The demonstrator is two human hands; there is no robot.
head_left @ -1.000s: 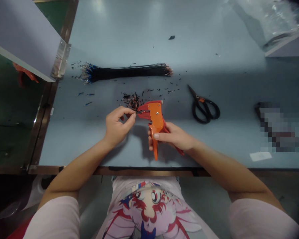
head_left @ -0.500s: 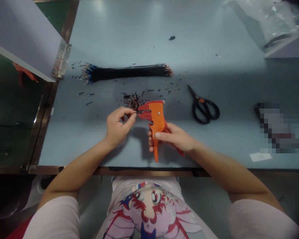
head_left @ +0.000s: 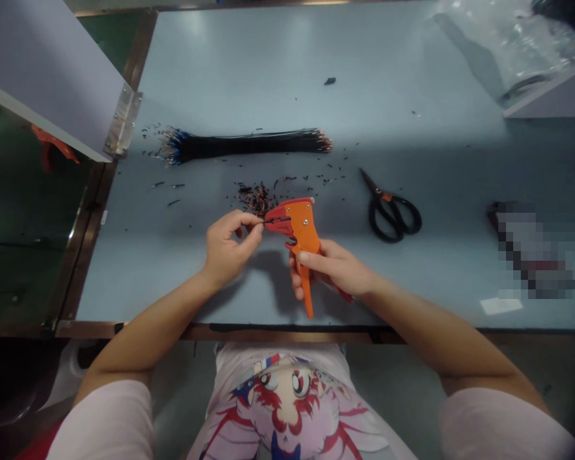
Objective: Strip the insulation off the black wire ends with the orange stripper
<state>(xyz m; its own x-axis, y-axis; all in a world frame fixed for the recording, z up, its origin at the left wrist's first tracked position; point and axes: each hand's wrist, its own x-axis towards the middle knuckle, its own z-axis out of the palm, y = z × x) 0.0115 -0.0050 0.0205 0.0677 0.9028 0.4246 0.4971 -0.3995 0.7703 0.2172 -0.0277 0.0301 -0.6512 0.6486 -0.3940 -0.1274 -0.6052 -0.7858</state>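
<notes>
Two fingers of the left hand [head_left: 230, 248] pinch a thin black wire [head_left: 276, 220], its length running rightward into the orange wire stripper [head_left: 303, 231], clamped in the right hand [head_left: 333, 269].

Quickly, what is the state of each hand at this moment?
Left hand: closed, pinching a thin black wire.
Right hand: closed, holding an orange wire stripper.

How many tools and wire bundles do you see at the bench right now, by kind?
Orange wire stripper, in the right hand: 1
Black-handled scissors: 1
Bundle of black wires: 1
Total: 3
</notes>
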